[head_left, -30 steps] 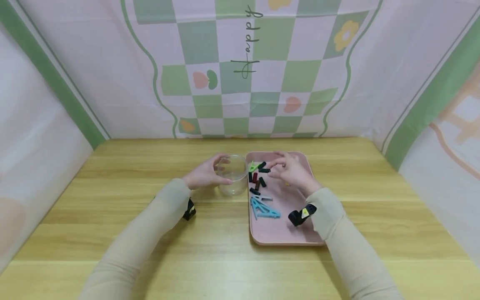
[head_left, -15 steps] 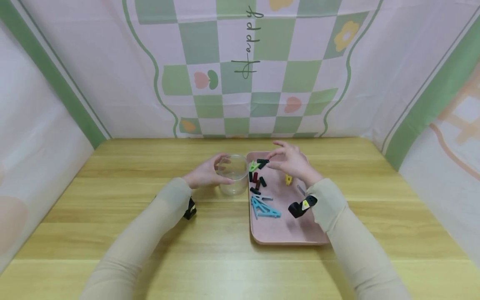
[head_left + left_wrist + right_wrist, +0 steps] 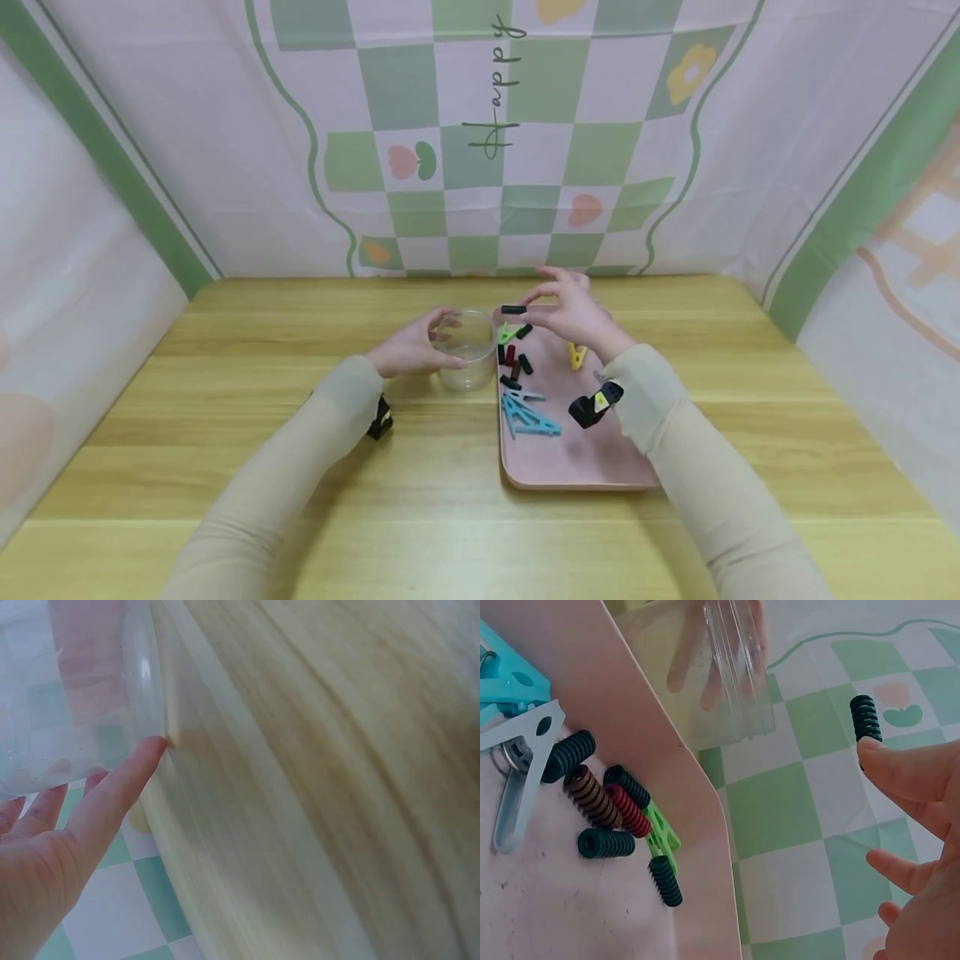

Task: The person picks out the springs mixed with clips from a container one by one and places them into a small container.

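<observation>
A checked cloth (image 3: 405, 83) hangs behind the table (image 3: 420, 483), on which my pink tray (image 3: 555, 462) lies. My hands are apart: the left hand (image 3: 407, 346) curls round a clear jar (image 3: 467, 373), upright just beside the tray; the right hand (image 3: 576, 317) is raised over the tray's far end. In the tray lie a blue clip (image 3: 510, 656), a yellow clip (image 3: 573, 350) and a green clip (image 3: 655, 817), then a red spring (image 3: 628, 811), a brown spring (image 3: 591, 796) and several dark ones. Between right thumb and finger I pinch one dark spring (image 3: 865, 716).
</observation>
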`<state>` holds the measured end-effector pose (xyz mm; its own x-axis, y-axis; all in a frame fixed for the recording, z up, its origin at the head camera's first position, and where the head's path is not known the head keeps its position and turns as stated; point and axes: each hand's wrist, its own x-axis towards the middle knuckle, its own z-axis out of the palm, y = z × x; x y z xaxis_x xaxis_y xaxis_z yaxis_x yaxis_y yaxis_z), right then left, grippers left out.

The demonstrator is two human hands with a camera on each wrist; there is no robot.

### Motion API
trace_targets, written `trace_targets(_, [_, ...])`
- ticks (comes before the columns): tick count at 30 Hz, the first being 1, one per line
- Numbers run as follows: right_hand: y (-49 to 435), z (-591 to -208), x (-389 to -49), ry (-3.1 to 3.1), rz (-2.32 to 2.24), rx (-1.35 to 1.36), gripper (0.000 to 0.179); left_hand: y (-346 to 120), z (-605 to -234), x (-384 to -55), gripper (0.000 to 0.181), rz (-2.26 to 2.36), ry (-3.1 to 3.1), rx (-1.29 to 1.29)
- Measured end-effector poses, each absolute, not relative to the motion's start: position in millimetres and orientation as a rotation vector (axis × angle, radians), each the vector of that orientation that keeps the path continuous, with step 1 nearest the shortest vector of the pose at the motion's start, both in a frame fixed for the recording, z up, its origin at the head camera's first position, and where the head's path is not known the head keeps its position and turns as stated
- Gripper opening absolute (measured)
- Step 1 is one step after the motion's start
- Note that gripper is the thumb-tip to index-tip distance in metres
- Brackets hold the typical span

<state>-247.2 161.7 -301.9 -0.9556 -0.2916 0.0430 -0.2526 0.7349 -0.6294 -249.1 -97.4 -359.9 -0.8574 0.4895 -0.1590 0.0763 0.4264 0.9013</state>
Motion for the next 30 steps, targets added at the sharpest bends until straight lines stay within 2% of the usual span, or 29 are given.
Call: trace_targets(30, [116,-304,-242,2.878,-0.967,-0.568,0.017,-98,-361,-248,0.083,1.422,2.262,0.49])
